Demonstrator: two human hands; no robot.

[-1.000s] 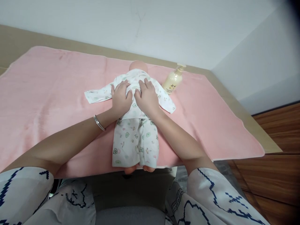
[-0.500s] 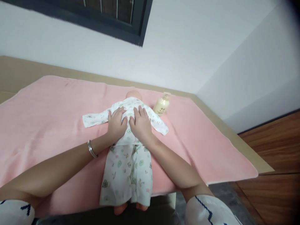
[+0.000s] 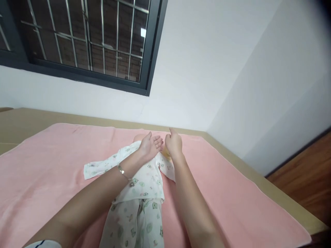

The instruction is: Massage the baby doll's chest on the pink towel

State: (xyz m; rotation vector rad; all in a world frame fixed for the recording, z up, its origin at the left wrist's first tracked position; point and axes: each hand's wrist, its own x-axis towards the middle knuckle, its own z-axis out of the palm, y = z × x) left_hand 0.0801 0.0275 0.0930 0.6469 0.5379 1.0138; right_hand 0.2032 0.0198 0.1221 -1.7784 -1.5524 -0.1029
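A doll in white patterned clothes (image 3: 146, 187) lies stretched out on a pink blanket (image 3: 227, 193), its head (image 3: 139, 137) partly hidden by my left hand. My left hand (image 3: 152, 146) is raised over the doll's upper body, palm up and fingers spread, with nothing in it. Just to the right, my right hand (image 3: 173, 144) is curled at the top of a pale yellow pump bottle (image 3: 167, 153). Most of the bottle and its pump head are hidden behind this hand. A bracelet (image 3: 125, 173) hangs on my left wrist.
The blanket covers a beige surface (image 3: 232, 161) set against a white wall (image 3: 186, 86). Above it is a dark-framed window (image 3: 148, 69) with metal bars. Brown wooden panelling (image 3: 305, 182) stands at the right.
Both hands have left the doll's torso. My left hand has turned palm up, and my right hand has moved to the pump bottle. The view has tilted upward, showing more window.
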